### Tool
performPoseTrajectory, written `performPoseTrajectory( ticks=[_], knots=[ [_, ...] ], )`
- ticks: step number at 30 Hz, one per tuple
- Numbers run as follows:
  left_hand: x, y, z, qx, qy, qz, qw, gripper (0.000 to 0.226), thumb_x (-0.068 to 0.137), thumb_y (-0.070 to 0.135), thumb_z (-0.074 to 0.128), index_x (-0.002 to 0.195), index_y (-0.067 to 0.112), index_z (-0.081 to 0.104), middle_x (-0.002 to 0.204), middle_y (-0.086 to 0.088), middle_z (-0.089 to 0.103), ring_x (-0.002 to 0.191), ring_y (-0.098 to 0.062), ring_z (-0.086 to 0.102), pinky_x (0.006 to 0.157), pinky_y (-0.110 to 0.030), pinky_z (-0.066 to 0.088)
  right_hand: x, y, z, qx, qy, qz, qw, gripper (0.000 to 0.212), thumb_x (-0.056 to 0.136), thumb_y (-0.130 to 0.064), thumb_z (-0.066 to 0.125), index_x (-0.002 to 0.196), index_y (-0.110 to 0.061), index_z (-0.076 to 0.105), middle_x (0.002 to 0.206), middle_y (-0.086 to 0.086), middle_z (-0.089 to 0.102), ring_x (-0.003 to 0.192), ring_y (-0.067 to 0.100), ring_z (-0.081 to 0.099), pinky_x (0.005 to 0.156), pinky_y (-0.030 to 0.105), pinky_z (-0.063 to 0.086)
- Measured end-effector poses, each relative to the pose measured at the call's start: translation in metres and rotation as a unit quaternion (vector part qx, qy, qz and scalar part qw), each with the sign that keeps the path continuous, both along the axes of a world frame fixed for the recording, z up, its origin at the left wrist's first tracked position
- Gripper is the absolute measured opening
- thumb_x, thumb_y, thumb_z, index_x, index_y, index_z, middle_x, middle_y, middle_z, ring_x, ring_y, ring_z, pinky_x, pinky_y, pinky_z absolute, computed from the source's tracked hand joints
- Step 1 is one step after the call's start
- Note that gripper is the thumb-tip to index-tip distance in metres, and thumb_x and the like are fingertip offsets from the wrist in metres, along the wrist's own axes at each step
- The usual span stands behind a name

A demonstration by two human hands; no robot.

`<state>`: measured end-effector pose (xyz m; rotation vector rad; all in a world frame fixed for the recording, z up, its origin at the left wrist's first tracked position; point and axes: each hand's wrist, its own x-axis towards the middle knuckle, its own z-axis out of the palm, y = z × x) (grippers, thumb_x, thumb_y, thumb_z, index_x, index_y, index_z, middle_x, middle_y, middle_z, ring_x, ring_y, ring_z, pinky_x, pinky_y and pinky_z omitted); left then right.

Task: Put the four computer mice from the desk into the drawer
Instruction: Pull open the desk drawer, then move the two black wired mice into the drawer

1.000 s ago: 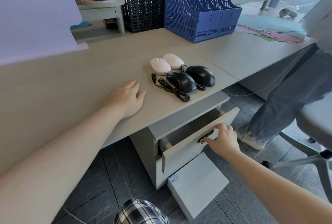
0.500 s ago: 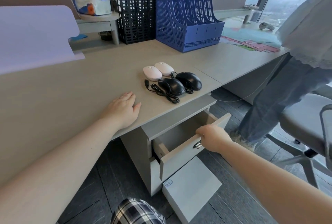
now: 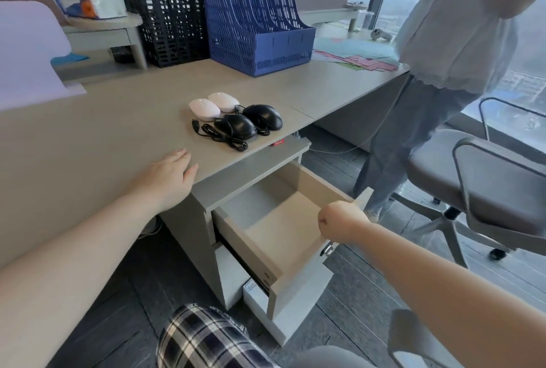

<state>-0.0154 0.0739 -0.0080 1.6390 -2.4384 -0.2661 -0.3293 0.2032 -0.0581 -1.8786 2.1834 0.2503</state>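
Two white mice (image 3: 204, 108) (image 3: 223, 101) and two black wired mice (image 3: 236, 126) (image 3: 263, 116) lie together near the desk's (image 3: 97, 137) front edge, a coiled black cable (image 3: 220, 139) in front of them. Below them the top drawer (image 3: 236, 237) of the grey cabinet stands pulled far out, its inside bare. My right hand (image 3: 341, 225) is closed on the drawer's front edge. My left hand (image 3: 170, 178) rests flat on the desk edge, left of the mice, fingers apart and holding nothing.
A blue file rack (image 3: 260, 19) and a black one (image 3: 170, 16) stand at the back of the desk. Another person (image 3: 437, 78) stands right of the cabinet, beside a grey office chair (image 3: 487, 190). A lower drawer (image 3: 280, 317) juts out under the open one.
My right hand has pulled the top drawer from slightly ajar to far out. The left hand has stayed on the desk. The mice have not moved.
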Motion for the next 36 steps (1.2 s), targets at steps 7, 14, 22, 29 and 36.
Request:
performPoseTrajectory(
  ticks=[7, 14, 22, 29, 36],
  knots=[
    [-0.027, 0.029, -0.004, 0.006, -0.018, -0.039, 0.999, 0.054, 0.102, 0.033, 0.029, 0.148, 0.005, 0.026, 0.159, -0.009, 0.019, 0.147, -0.021, 0.017, 0.119, -0.035, 0.015, -0.009, 0.024, -0.008, 0.017, 0.027, -0.016, 0.999, 0.017, 0.074, -0.008, 0.042, 0.063, -0.013, 0.053, 0.062, -0.001, 0.048, 0.065, 0.024, 0.048, 0.048, 0.020, 0.034],
    [-0.017, 0.028, 0.000, -0.017, -0.054, -0.024, 0.998, 0.057, 0.101, 0.036, 0.029, 0.149, 0.006, 0.024, 0.160, -0.009, 0.018, 0.147, -0.021, 0.016, 0.119, -0.035, 0.015, -0.005, 0.025, -0.011, 0.015, 0.050, -0.004, 0.999, 0.015, 0.070, -0.009, 0.042, 0.059, -0.015, 0.050, 0.060, -0.003, 0.047, 0.063, 0.024, 0.049, 0.050, 0.023, 0.038],
    [-0.027, 0.032, -0.002, -0.024, -0.068, -0.031, 0.997, 0.057, 0.101, 0.037, 0.028, 0.149, 0.007, 0.023, 0.160, -0.008, 0.018, 0.148, -0.019, 0.015, 0.119, -0.035, 0.015, -0.010, 0.037, -0.014, 0.046, 0.047, -0.015, 0.998, 0.014, 0.072, -0.007, 0.041, 0.067, -0.012, 0.053, 0.066, 0.001, 0.050, 0.062, 0.024, 0.048, 0.048, 0.022, 0.035],
    [-0.028, 0.029, -0.002, -0.022, -0.040, -0.032, 0.998, 0.053, 0.101, 0.034, 0.029, 0.146, 0.006, 0.032, 0.157, -0.009, 0.027, 0.146, -0.020, 0.022, 0.119, -0.036, 0.018, -0.005, 0.028, -0.014, 0.020, 0.031, -0.018, 0.999, 0.019, 0.076, -0.009, 0.039, 0.071, -0.014, 0.057, 0.076, 0.000, 0.056, 0.072, 0.025, 0.055, 0.056, 0.026, 0.043],
    [-0.048, 0.023, 0.010, -0.034, 0.047, 0.012, 0.998, 0.037, 0.099, 0.032, 0.033, 0.077, 0.008, 0.051, 0.092, -0.013, 0.061, 0.091, -0.036, 0.059, 0.071, -0.038, 0.044, 0.004, 0.001, 0.014, -0.073, 0.003, -0.010, 0.997, 0.022, 0.084, -0.014, 0.034, 0.073, -0.014, 0.054, 0.073, -0.001, 0.052, 0.072, 0.024, 0.049, 0.061, 0.027, 0.043]
  ],
)
